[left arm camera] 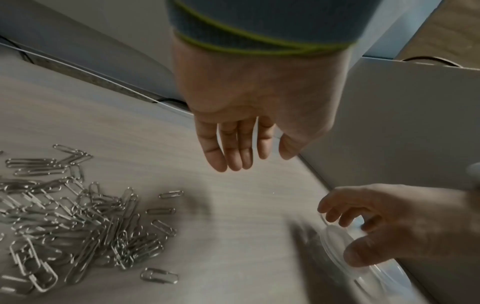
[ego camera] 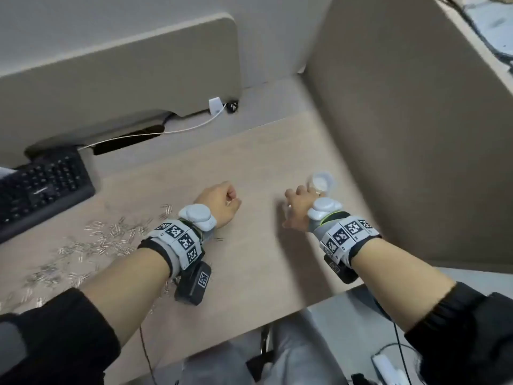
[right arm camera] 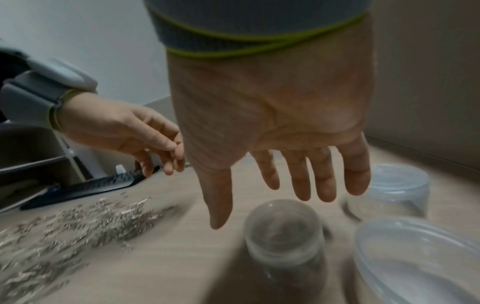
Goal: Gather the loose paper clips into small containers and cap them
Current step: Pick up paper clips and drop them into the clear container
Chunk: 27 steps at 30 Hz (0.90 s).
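Both hands hang loose, holding nothing: left hand [left arm camera: 249,115] near the paper clips [left arm camera: 72,222], right hand [right arm camera: 272,127] over clear jars [right arm camera: 284,232] that the head view mostly hides.

An office cubicle: desk [ego camera: 249,162] with keyboard [ego camera: 41,184]; beige partition panels [ego camera: 402,134] around.

The head view looks steeply down from above onto the pale wood-grain bench [ego camera: 249,168] and both forearms. Each wrist view sits close behind its palm, looking along the fingers, low over the bench. All three share the scattered silver wire paper clips [ego camera: 91,240] [left arm camera: 78,222] [right arm camera: 78,222]
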Tool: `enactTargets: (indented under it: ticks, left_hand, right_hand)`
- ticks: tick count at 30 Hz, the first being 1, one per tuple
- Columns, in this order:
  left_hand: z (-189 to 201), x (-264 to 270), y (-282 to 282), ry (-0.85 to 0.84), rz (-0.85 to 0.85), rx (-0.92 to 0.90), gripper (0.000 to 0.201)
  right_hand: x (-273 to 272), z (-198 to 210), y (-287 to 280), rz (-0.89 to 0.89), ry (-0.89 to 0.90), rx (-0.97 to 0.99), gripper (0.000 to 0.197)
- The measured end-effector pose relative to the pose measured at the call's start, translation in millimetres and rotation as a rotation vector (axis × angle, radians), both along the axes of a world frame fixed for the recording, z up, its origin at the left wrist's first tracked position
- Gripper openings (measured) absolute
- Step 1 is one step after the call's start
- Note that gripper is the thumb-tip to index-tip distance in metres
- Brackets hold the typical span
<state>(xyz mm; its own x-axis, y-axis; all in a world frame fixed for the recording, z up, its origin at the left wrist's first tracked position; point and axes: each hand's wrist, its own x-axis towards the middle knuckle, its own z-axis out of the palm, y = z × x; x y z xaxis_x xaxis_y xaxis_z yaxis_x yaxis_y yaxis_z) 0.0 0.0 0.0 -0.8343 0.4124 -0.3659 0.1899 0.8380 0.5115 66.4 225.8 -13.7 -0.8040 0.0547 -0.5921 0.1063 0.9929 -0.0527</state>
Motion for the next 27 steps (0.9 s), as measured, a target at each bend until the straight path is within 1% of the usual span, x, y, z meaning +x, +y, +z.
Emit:
enactTargets:
  ticks: [1, 2, 4, 5, 6, 8, 9, 11, 13, 15, 17, 18, 21, 24, 27]
  left_hand:
    - [-2, 1, 0, 0.000, 0.013, 0.008, 0.014]
    - [-3, 1, -1, 0.004, 0.022, -0.006, 0.014]
    - [-5, 6, -2, -0.016, 0.019, -0.025, 0.014]
    - [-7, 7, -2, -0.028, 0.014, -0.020, 0.014]
    - [-7, 9, -4, -0.039, 0.012, -0.020, 0.015]
    - [-6, 9, -9, -0.054, 0.021, -0.008, 0.017]
    - [-6, 9, -12, -0.061, 0.028, 0.001, 0.020]
    - [-2, 9, -16, -0.083, 0.035, 0.024, 0.032]
    - [4, 9, -18, -0.114, 0.039, 0.067, 0.051]
    - [10, 10, -19, -0.146, 0.034, 0.111, 0.070]
    - [18, 11, -24, -0.152, 0.023, 0.143, 0.082]
    - [22, 11, -27, -0.146, 0.027, 0.160, 0.082]
    - [28, 11, -39, -0.121, 0.092, 0.211, 0.069]
    - [32, 9, -55, -0.133, 0.129, 0.219, 0.061]
    - [34, 7, -68, -0.163, 0.123, 0.192, 0.058]
  right_hand:
    - [1, 0, -1, -0.003, -0.027, 0.012, 0.065]
    - [2, -2, -2, 0.000, -0.032, 0.036, 0.058]
    - [5, -5, -5, 0.010, -0.018, 0.068, 0.039]
    - [6, -5, -5, 0.005, -0.015, 0.071, 0.033]
    - [7, -4, -7, -0.008, -0.006, 0.055, 0.032]
    - [4, 4, -11, -0.058, 0.044, -0.031, 0.037]
    - [2, 9, -15, -0.117, 0.066, -0.116, 0.043]
    - [-8, 22, -27, -0.238, 0.058, -0.306, 0.058]
    - [-20, 31, -42, -0.307, 0.038, -0.408, 0.066]
    - [-32, 38, -57, -0.350, 0.057, -0.473, 0.067]
    - [-40, 44, -74, -0.393, 0.083, -0.570, 0.061]
    - [-42, 46, -81, -0.411, 0.087, -0.617, 0.057]
    - [-47, 54, -95, -0.424, 0.068, -0.716, 0.051]
    - [-48, 56, -106, -0.376, 0.042, -0.758, 0.041]
    - [-48, 54, -115, -0.345, 0.019, -0.772, 0.040]
